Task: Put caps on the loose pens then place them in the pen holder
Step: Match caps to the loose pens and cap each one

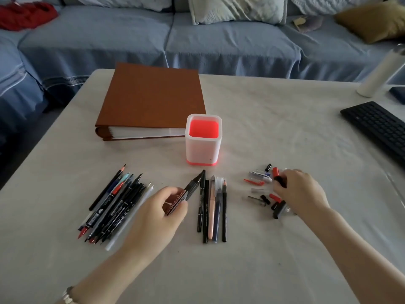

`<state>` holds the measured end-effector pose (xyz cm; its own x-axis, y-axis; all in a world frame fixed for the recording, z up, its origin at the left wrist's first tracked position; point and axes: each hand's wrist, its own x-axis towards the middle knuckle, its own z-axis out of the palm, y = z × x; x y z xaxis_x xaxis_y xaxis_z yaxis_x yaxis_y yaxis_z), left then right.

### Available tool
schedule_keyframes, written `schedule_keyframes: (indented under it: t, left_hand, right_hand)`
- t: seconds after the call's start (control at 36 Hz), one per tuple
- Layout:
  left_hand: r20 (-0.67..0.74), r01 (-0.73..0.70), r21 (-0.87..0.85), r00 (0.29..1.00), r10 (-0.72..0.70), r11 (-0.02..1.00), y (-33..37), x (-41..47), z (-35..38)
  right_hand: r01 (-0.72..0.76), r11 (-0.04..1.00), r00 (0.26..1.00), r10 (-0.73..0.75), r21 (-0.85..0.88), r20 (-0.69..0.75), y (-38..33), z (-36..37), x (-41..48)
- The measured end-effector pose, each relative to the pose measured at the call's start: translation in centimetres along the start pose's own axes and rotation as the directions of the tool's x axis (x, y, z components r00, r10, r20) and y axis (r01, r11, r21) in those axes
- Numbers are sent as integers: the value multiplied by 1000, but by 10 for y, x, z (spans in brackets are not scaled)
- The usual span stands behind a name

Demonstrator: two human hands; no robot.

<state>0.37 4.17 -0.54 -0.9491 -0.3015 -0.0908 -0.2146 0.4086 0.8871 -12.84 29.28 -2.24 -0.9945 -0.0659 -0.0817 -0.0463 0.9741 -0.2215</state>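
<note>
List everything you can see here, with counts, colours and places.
pen holder: one, white, red inside, centre of table
loose pens: a pile, black, red, blue, front left
pen row: about five, black, pink, blue, front centre
caps: a scatter, black, red, clear, front right
book: one, brown, behind holder
keyboard: one, black, right edge
bottle: one, white, far right
sofa: one, blue, behind table
left hand: grips brown marker
right hand: pinches black cap
</note>
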Motion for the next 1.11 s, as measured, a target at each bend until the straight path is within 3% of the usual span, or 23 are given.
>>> schedule_keyframes:
  t: [0.08,0.17,0.25,0.39,0.67,0.72,0.81,0.89,1.0,1.11]
  left_hand:
    - [32,18,-71,999,-15,997,5,-2,1]
    - [75,10,-85,997,-3,996,9,-4,2]
    - [131,14,-104,991,0,995,13,-7,2]
    - [198,-27,-107,979,48,994,16,-15,-2]
    - [224,-89,-82,969,105,993,19,-18,-6]
    - [213,-111,-75,969,125,991,18,-17,-6]
    - [187,-128,-86,972,143,988,20,-18,-6]
    - [149,-153,-86,975,165,984,22,-19,-4]
    - [148,-67,-177,984,94,982,25,-18,-2]
    - [228,79,-338,974,1,938,31,-14,-3]
  right_hand:
    - [23,889,997,14,457,-77,-14,-11,-15]
    - [-16,584,999,37,812,-7,-36,-20,-33]
    - [-47,349,999,26,936,40,-55,-26,-47]
    - [-41,215,999,-15,976,45,-74,-24,-61]
    - [-26,271,974,-208,962,85,-89,-17,-74]
    - [-23,357,966,-232,934,112,-88,-15,-74]
    - [28,577,947,-278,816,164,-88,-13,-73]
    - [125,742,964,-247,658,96,-90,-12,-75]
    - [137,749,983,-182,648,3,-91,-7,-75]
    - [183,731,976,-213,657,-35,-91,-5,-76]
